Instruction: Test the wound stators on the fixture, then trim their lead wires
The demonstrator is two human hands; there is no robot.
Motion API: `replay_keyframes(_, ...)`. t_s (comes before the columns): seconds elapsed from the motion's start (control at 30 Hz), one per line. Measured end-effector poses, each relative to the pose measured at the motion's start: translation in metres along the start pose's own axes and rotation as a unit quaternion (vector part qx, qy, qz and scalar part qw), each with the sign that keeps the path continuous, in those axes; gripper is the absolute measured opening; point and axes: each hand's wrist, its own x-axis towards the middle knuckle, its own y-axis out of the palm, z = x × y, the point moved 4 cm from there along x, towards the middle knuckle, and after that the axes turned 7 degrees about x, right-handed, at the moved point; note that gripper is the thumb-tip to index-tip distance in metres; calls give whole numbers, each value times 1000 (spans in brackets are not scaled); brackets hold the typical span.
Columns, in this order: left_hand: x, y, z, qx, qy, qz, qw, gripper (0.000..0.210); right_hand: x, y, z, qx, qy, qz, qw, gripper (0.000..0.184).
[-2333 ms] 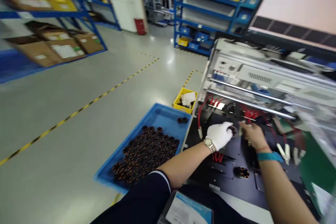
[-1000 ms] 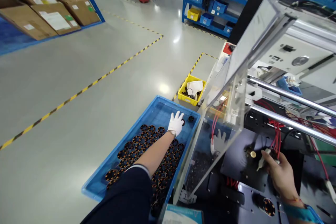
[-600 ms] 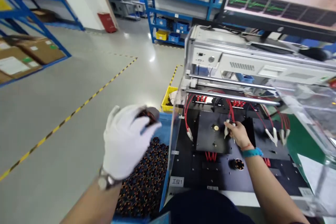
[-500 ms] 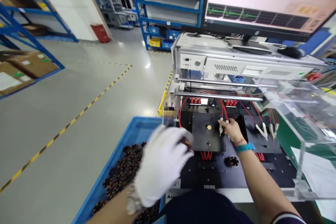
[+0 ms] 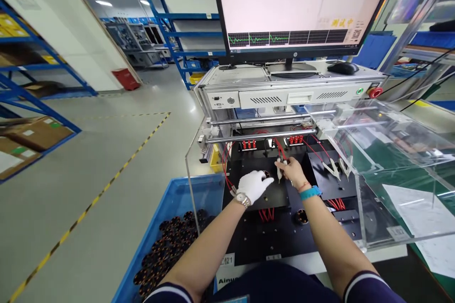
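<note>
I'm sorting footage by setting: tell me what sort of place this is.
Probably an electronics factory floor: a monitor showing green traces, a blue tray of round parts, and striped floor tape.

Factory workshop, with blue racks (image 5: pixel 194 34), striped floor tape (image 5: pixel 106 187), cardboard cartons (image 5: pixel 35 138) and monitor-topped test equipment (image 5: pixel 277 98).

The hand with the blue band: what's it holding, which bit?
The right hand holds at least one white clip by its upper end, near red wires.

plastic clip (image 5: pixel 279 172), glossy metal rods (image 5: pixel 261 136)
</note>
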Motion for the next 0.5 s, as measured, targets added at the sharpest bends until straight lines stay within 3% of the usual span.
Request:
replay_keyframes(0.1,-1,-3,20,-135,-47,29,989,32,-1,8,9,-16,-29,9,999,33)
replay_keyframes(0.2,1,2,33,-193,-77,49,977,35,-1,16,12,-33,-48,16,998,33)
replay_keyframes(0.37,-2,26,29,-288,-123,90,945,64,0,23,9,-67,-87,8,994,37)
replay_keyframes(0.5,-10,32,24,-315,-129,97,935,71,0,23,7,-84,-108,10,991,40)
